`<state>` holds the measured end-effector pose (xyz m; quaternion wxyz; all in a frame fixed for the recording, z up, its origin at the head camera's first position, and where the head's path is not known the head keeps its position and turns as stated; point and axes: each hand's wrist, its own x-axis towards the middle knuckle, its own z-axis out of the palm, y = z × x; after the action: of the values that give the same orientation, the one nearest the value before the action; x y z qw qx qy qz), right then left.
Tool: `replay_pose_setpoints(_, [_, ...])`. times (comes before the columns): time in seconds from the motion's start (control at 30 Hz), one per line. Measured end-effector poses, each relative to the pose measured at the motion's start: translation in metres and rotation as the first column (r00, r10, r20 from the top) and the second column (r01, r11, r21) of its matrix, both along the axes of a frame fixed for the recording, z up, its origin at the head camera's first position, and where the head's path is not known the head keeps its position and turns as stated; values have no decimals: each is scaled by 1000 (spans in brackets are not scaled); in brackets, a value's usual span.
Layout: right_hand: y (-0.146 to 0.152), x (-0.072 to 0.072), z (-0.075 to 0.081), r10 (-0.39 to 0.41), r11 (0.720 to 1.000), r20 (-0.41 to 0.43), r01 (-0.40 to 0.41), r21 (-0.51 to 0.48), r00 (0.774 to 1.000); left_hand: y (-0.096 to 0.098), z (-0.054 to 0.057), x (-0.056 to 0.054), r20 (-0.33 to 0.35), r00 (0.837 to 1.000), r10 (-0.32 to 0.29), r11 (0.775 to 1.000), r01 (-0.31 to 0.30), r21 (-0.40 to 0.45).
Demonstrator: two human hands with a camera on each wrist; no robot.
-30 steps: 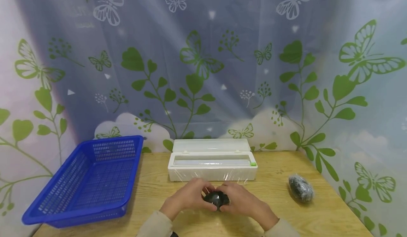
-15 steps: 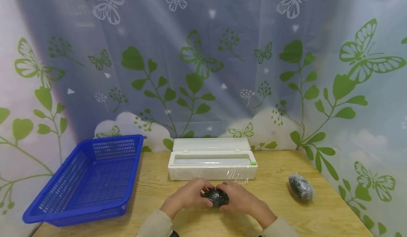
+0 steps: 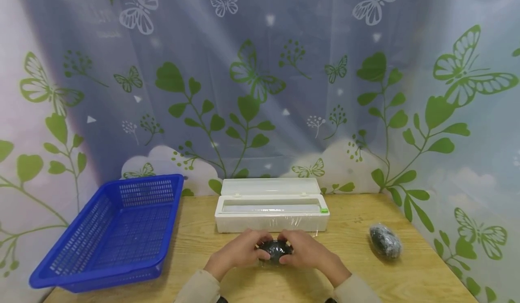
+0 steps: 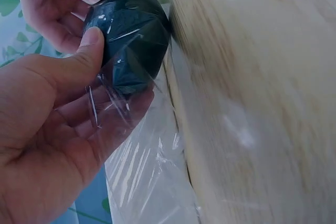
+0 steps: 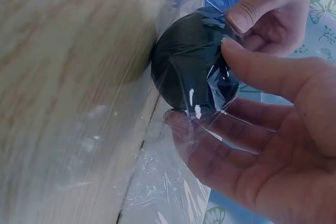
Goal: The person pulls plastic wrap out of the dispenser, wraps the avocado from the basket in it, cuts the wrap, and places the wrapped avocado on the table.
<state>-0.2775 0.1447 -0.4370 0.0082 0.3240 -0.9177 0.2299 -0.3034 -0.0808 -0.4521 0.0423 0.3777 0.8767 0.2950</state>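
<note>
A dark green avocado (image 3: 277, 249) under clear plastic wrap (image 4: 118, 106) sits on the table between both hands. My left hand (image 3: 240, 251) grips its left side, thumb on the near face and fingers curled behind. From the other side my right hand (image 3: 305, 251) holds it in the same way, its thumb pressing the film in the right wrist view. The film runs from the avocado towards the white wrap dispenser (image 3: 272, 223), whose lid stands up behind it. Part of the avocado is hidden by the fingers.
On the right of the table lies another dark avocado (image 3: 385, 241) bundled in film. A blue plastic basket (image 3: 172, 230) stands on the left. Behind the wooden table (image 3: 345, 215) hangs a patterned curtain (image 3: 203, 68).
The hands stay at nearly the same spot and keep hold of the avocado. Their fingers and thumbs have shifted slightly over the film, and more of the avocado's front shows between the thumbs.
</note>
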Motion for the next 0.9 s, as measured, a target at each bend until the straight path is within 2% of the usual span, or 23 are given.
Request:
replay_pose_setpoints(0.1, [0, -4, 1, -5, 1000, 34, 5, 3, 999, 0, -1, -1, 6, 1000, 2, 1000, -2, 9])
replay_pose_setpoints(0.23, [2, -7, 1, 8, 1000, 82, -6, -17, 997, 1, 0, -1, 8, 999, 53, 999, -53, 9])
replay_pose_setpoints(0.47, [5, -11, 3, 17, 999, 146, -11, -38, 989, 3, 2, -1, -34, 995, 93, 996, -93, 4])
replay_pose_setpoints(0.63, [3, -12, 7, -37, 998, 38, 38, -45, 999, 3, 0, -3, -66, 993, 97, 995, -98, -7])
replay_pose_setpoints(0.7, [0, -11, 7, -31, 999, -14, 31, -43, 999, 2, -2, -4, -83, 993, 86, 996, -87, -2])
replay_pose_setpoints(0.9, [-5, -13, 2, -2, 1000, -21, 2, -14, 1000, 1, -5, -8, -112, 993, 48, 999, -47, 14])
